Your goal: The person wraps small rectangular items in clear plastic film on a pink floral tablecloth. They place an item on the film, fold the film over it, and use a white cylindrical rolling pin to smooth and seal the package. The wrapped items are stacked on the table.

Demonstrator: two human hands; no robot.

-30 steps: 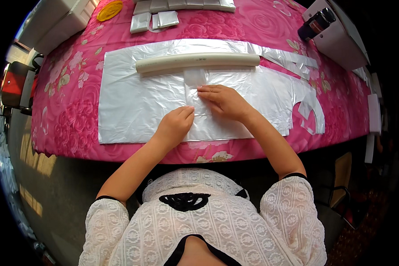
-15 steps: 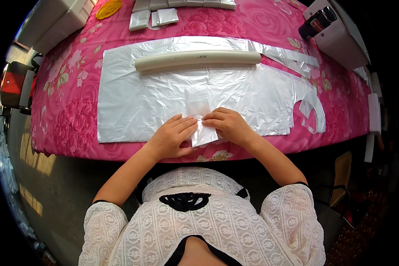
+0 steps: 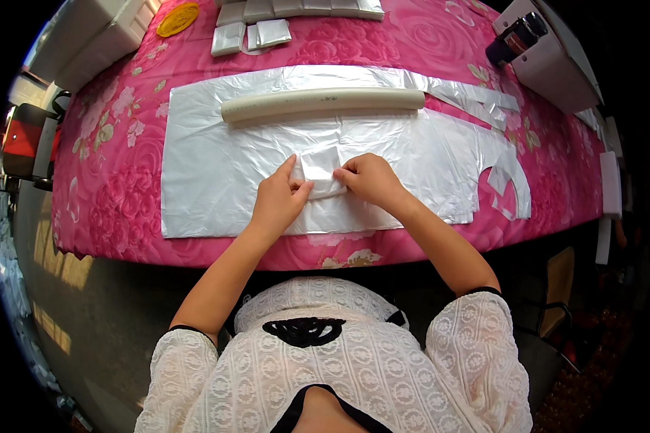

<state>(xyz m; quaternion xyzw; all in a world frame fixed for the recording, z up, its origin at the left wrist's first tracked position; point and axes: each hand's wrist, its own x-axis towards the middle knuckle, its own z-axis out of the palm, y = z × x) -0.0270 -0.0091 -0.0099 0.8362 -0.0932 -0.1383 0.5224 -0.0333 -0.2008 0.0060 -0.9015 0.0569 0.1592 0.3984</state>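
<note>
A person in a white lace top leans over a bench [image 3: 115,216] covered with a pink rose-patterned cloth, both bare hands working a small folded piece of white translucent plastic film [image 3: 320,167]. The left hand [image 3: 278,202] rests on the piece's left edge, index finger stretched up along it and thumb pressed to its lower corner, fingers pinching the film. The right hand [image 3: 368,179] meets it from the other side, fingers curled and closed on the piece's right edge. The two hands almost touch at the piece's lower edge.

The folded piece lies on a large sheet of silvery-white plastic film [image 3: 209,166] spread flat across the middle of the bench, near the sheet's front edge. Just behind the hands, a long cream-coloured tube [image 3: 323,104] lies crosswise on the same sheet. The sheet's right end shows curved cut-outs [image 3: 505,180], and a narrow strip of silvery film [image 3: 477,97] runs diagonally off behind the tube's right end.

At the far edge of the bench sit several small square silvery folded packets [image 3: 260,32], with a round yellow lid [image 3: 178,19] just left of them. A white box [image 3: 94,43] stands at the far left corner, and a white machine with a dark cylindrical part [image 3: 549,61] stands at the far right.
</note>
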